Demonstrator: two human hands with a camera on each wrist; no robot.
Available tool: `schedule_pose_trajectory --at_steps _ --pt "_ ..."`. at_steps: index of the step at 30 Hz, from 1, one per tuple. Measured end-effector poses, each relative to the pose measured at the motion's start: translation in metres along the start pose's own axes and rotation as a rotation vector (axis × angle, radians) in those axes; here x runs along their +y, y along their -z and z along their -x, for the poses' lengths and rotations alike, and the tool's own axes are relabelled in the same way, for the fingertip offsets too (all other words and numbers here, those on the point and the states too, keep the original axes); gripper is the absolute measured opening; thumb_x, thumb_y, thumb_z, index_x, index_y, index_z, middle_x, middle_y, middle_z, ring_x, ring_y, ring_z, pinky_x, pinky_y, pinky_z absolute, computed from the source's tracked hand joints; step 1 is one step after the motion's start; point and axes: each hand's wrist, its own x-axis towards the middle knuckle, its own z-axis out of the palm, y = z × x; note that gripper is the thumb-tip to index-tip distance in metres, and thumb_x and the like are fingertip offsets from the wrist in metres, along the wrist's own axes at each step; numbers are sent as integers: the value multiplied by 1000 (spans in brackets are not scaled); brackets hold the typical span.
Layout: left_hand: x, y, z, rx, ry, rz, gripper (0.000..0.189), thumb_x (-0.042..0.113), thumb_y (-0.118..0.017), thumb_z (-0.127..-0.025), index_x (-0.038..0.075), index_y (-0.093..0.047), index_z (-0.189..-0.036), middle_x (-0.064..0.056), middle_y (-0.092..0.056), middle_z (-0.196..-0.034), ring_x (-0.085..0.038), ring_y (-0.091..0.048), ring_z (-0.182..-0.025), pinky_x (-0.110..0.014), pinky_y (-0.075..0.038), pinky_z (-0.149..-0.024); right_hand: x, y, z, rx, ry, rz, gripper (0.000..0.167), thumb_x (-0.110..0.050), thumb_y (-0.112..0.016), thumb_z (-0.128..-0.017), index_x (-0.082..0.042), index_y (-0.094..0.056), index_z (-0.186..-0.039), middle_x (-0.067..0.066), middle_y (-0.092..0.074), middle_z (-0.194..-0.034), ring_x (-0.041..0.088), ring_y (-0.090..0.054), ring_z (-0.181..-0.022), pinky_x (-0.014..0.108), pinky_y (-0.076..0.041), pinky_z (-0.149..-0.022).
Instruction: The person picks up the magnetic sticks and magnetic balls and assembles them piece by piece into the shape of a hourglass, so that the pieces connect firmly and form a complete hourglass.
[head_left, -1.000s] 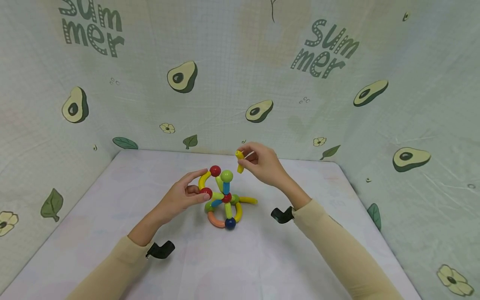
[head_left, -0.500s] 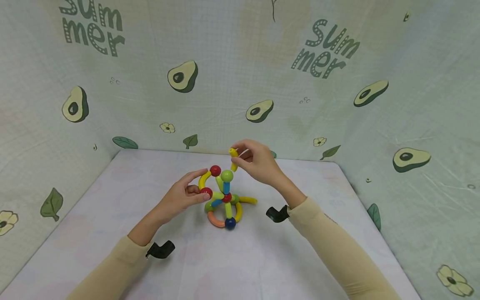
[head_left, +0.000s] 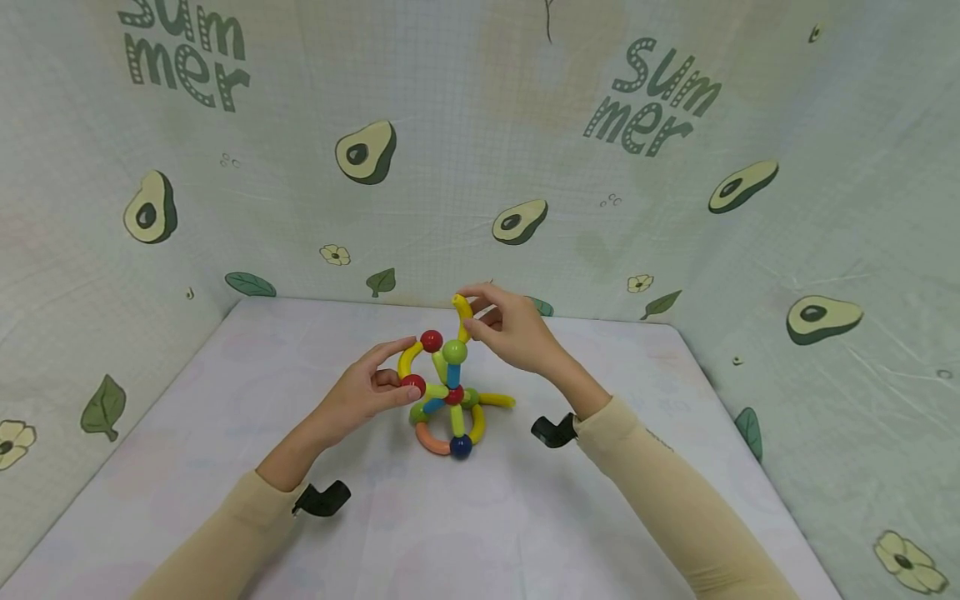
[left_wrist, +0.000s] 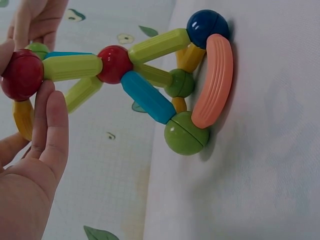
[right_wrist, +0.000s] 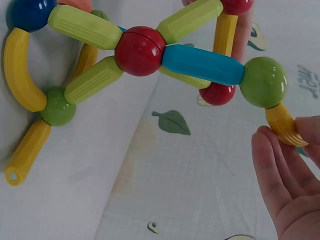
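A model of magnetic sticks and balls stands on the table, with a red ball (right_wrist: 140,51) at its centre. My left hand (head_left: 360,390) holds it at the left by another red ball (left_wrist: 22,75), thumb and fingers around that ball. A curved yellow stick (head_left: 408,360) runs from there up to a further red ball (head_left: 431,341). My right hand (head_left: 517,332) pinches a curved yellow stick (right_wrist: 283,125) above the model. This stick's lower end meets the green ball (right_wrist: 264,82) on top of the upright blue stick (right_wrist: 202,65).
The model's base has a dark blue ball (head_left: 461,447), a salmon curved stick (left_wrist: 216,82) and green balls. A yellow stick (head_left: 497,401) juts out rightward low down. The pale tabletop (head_left: 450,533) ends at a patterned cloth backdrop (head_left: 450,167).
My right hand has moved left with the curved yellow stick, bringing its lower end onto the top green ball. My left hand keeps its hold on the red ball.
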Motion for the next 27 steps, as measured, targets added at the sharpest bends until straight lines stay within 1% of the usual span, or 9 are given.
schedule_pose_trajectory --at_steps 2,7,9,14,16,20,23,25,27 --pt "0 0 0 1 0 0 81 27 -84 -95 22 -41 -163 -14 -59 -125 -25 -67 -92 -24 -58 -82 -1 1 0 -9 -16 0 43 -11 -69 -104 -13 -61 -146 10 -72 -118 17 -76 -89 29 -63 -75" --pt "1 0 0 0 -1 0 81 26 -83 -95 21 -40 -164 -13 -57 -128 -25 -67 -92 -24 -58 -82 -1 3 -1 -43 -52 1 46 -11 -68 -105 -12 -60 -150 13 -72 -119 26 -78 -86 31 -61 -66" --pt "1 -1 0 -1 -2 0 82 26 -83 -95 20 -40 -164 -14 -57 -129 -25 -67 -92 -24 -59 -82 -1 5 -2 -59 -62 11 46 -12 -67 -105 -12 -60 -151 12 -72 -118 25 -77 -85 32 -59 -65" --pt "2 -1 0 -2 -4 2 82 26 -84 -95 19 -39 -164 -14 -56 -130 -25 -67 -92 -24 -58 -81 0 7 -3 -87 -86 38 45 -14 -66 -106 -13 -61 -151 10 -72 -118 15 -73 -81 31 -58 -66" --pt "3 -1 1 -2 -2 6 82 26 -84 -95 21 -40 -164 -14 -56 -130 -25 -67 -92 -24 -58 -81 1 7 -3 -90 -103 39 44 -15 -66 -106 -14 -62 -150 10 -72 -119 15 -72 -81 31 -59 -66" --pt "3 -1 0 -4 1 12 83 26 -84 -94 21 -40 -164 -14 -56 -129 -25 -67 -92 -24 -58 -81 3 6 -4 -88 -130 47 40 -16 -67 -106 -13 -64 -146 10 -72 -120 16 -71 -83 31 -59 -67" --pt "3 -2 0 0 4 8 84 26 -85 -94 22 -39 -164 -14 -55 -133 -26 -68 -93 -24 -58 -83 4 5 -6 -86 -129 62 37 -16 -67 -106 -13 -66 -143 10 -72 -119 17 -70 -84 31 -58 -68" --pt "4 -2 0 2 7 6 83 26 -85 -94 24 -40 -164 -12 -52 -141 -26 -68 -94 -24 -59 -84 5 5 -7 -91 -123 65 35 -16 -66 -106 -13 -69 -140 9 -73 -119 18 -69 -84 31 -58 -68" --pt "4 -2 0 0 3 1 84 26 -85 -94 23 -39 -164 -11 -47 -150 -26 -67 -96 -24 -59 -84 6 4 -8 -99 -119 70 32 -16 -66 -105 -12 -71 -137 9 -73 -119 18 -68 -85 31 -58 -67"
